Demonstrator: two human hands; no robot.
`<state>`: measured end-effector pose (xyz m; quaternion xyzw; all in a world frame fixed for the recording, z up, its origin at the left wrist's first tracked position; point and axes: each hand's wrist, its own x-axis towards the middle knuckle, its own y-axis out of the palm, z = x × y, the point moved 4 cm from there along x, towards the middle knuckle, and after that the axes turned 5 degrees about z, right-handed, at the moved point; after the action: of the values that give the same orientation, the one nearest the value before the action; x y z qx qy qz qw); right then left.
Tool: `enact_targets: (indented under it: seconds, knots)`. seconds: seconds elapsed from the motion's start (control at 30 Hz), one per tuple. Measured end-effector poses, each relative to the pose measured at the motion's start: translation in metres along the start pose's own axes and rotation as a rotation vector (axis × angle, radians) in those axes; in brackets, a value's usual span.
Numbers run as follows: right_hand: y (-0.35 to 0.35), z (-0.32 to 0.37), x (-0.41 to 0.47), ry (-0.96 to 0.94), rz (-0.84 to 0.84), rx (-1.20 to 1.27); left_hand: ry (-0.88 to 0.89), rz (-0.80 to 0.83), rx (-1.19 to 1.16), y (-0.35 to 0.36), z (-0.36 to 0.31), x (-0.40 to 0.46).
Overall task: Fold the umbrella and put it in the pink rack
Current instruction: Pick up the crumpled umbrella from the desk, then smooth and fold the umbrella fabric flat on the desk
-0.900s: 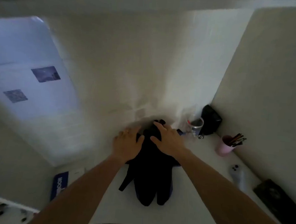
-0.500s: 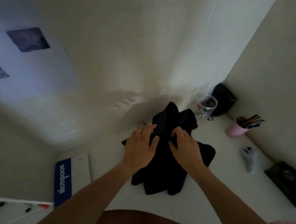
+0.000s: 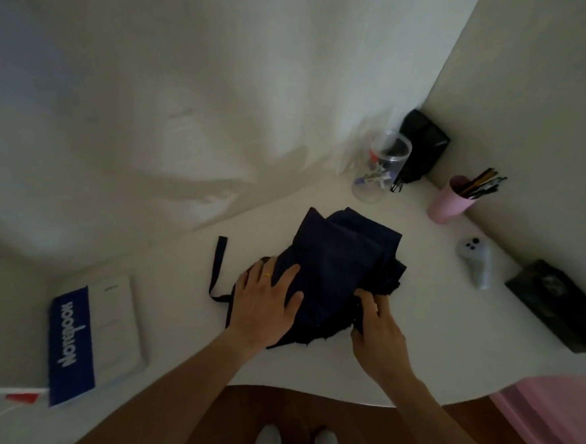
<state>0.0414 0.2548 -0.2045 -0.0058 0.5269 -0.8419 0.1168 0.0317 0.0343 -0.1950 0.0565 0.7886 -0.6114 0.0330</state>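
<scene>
A dark navy umbrella [image 3: 340, 259] lies collapsed and bunched on the white table [image 3: 432, 333], its fabric in loose folds. Its strap [image 3: 217, 268] trails out to the left. My left hand [image 3: 267, 302] presses flat on the left part of the fabric, fingers spread. My right hand [image 3: 378, 325] pinches the fabric's right near edge. A pink rack [image 3: 553, 423] shows at the lower right, beside the table and below its edge.
At the back right stand a clear jar [image 3: 384, 165], a black pouch [image 3: 423, 147] and a pink pencil cup [image 3: 450, 200]. A grey controller [image 3: 476, 260] and a dark box [image 3: 561, 303] lie along the right wall. A blue notebook [image 3: 82, 339] lies left.
The umbrella now lies lower and flatter. My right hand has slid from the middle of the fabric to its right near edge. The strap has come out on the left.
</scene>
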Motion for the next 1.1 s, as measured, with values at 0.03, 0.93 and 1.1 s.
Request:
enact_targets:
  seconds: [0.03, 0.93, 1.1]
  knots:
    - [0.01, -0.006, -0.002, -0.016, -0.019, 0.002, -0.004, 0.005, 0.001, 0.013, 0.004, 0.002]
    - [-0.053, 0.046, -0.202, -0.493, -0.98, 0.203, 0.14, -0.903, -0.361, -0.089, -0.07, -0.215]
    - [-0.1, 0.061, -0.252, -0.615, -0.895, 0.821, 0.265, -1.058, -0.677, -0.152, -0.069, -0.282]
